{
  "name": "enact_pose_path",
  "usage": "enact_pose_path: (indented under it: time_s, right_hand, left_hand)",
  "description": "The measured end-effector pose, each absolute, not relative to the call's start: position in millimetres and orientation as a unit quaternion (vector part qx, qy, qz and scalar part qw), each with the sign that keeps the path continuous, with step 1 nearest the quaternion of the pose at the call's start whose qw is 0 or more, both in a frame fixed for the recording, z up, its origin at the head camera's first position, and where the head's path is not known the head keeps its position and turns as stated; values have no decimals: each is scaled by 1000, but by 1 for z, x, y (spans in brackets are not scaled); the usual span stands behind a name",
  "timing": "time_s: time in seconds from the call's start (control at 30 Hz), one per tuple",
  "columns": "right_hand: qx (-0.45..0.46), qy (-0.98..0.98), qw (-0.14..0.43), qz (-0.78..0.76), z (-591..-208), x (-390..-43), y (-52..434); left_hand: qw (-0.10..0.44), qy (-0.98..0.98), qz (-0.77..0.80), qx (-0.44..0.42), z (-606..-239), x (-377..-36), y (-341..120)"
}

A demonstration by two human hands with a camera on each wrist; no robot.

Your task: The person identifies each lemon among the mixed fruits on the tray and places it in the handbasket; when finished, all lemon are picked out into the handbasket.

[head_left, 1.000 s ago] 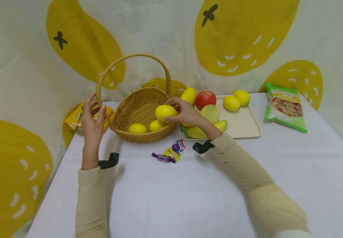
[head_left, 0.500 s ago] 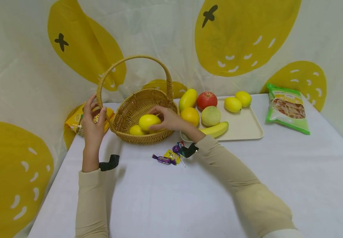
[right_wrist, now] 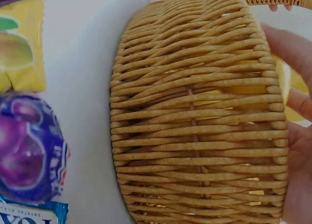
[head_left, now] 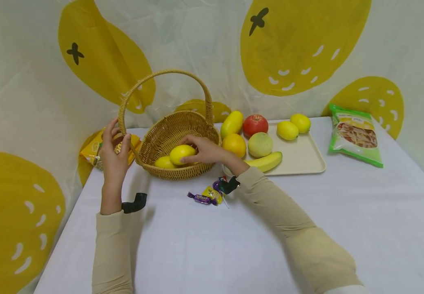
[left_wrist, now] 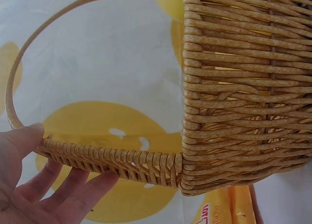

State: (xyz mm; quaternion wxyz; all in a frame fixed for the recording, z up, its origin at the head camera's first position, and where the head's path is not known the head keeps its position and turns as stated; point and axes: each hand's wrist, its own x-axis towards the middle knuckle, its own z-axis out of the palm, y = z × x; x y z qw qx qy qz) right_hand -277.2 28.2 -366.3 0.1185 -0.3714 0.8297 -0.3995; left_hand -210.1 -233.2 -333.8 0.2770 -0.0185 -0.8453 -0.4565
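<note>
A wicker basket (head_left: 168,134) with a tall hoop handle (head_left: 160,74) stands at the back left of the white table. My left hand (head_left: 114,149) grips the handle's left foot, thumb on top and fingers underneath, as the left wrist view shows with the left hand (left_wrist: 63,158) on the woven handle (left_wrist: 122,163). My right hand (head_left: 199,149) reaches over the right rim and holds a yellow lemon (head_left: 180,154) low inside the basket. A second lemon (head_left: 163,162) lies beside it. In the right wrist view the basket wall (right_wrist: 200,117) fills the frame, with the right hand's fingers (right_wrist: 297,58) at its edge.
A cream tray (head_left: 304,157) right of the basket carries a mango (head_left: 231,123), a red fruit (head_left: 255,124), an orange (head_left: 234,145), a pale green fruit (head_left: 260,144), a banana (head_left: 265,161) and two lemons (head_left: 287,130). Wrapped candies (head_left: 208,195) lie in front. A green snack bag (head_left: 355,134) and a yellow bag (head_left: 92,149) flank them.
My right hand has carried the lemon from above the basket's right rim leftward and down into the basket. The left hand has stayed on the handle.
</note>
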Motion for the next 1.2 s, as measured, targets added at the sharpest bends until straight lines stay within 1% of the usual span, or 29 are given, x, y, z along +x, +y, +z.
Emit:
enact_pose_path:
  time_s: [0.27, 0.43, 0.6, 0.8, 0.97, 1.2]
  right_hand:
    - [-381, 847, 151, -339, -364, -279, 24]
    - [-382, 848, 151, -335, -363, -279, 24]
    - [-389, 843, 152, -340, -364, -277, 26]
    - [-404, 838, 121, -346, -367, -272, 31]
    - [-423, 800, 87, -416, -371, -262, 44]
    - [-404, 761, 74, -501, -371, -241, 67]
  left_hand:
    - [285, -842, -458, -25, -333, -210, -233]
    - [290, -841, -455, -26, -332, -210, -233]
    - [280, -843, -459, -21, -333, -210, -233]
    - [280, -843, -459, -21, -333, -210, -231]
    - [285, -842, -458, -27, -335, -211, -232]
    - [288, -845, -450, -22, -335, -211, -233]
